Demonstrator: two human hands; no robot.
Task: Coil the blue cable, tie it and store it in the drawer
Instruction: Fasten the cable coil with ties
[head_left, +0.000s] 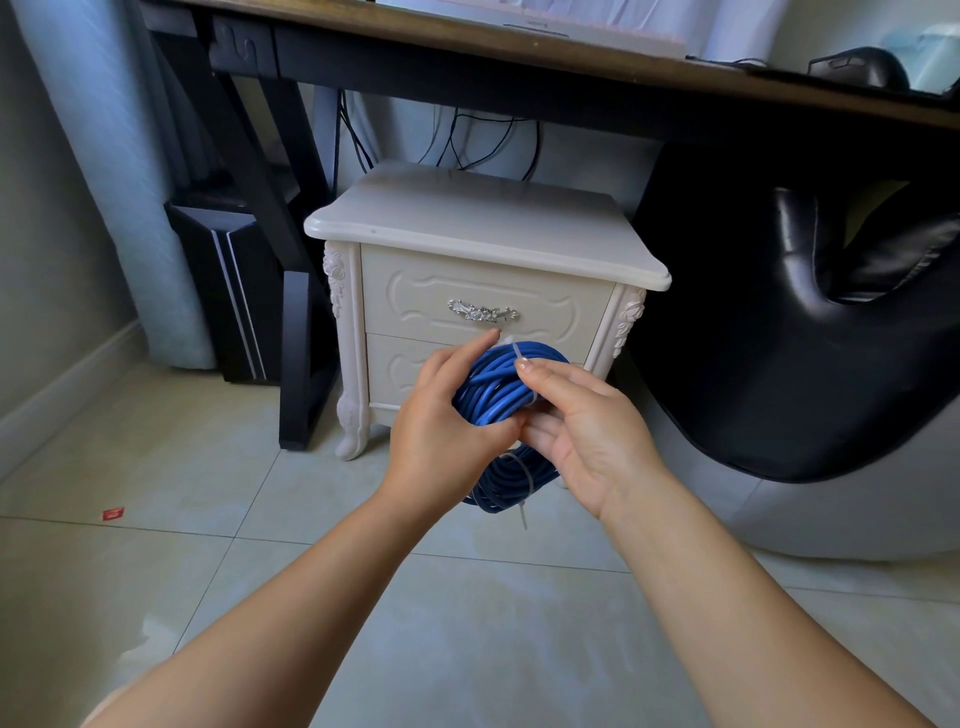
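The blue cable is wound into a thick coil, held upright in the air in front of the cream bedside cabinet. My left hand grips the coil's left side. My right hand pinches a white zip tie that wraps the coil's top. A second white tie binds the coil's bottom, its tail hanging down. Behind the coil, the cabinet's top drawer is closed, with a silver handle. The lower drawer is partly hidden by my hands.
The cabinet stands under a dark wooden desk, with black cables hanging behind it. A black chair sits to the right, a computer tower and a desk leg to the left. A small red scrap lies on the tiled floor.
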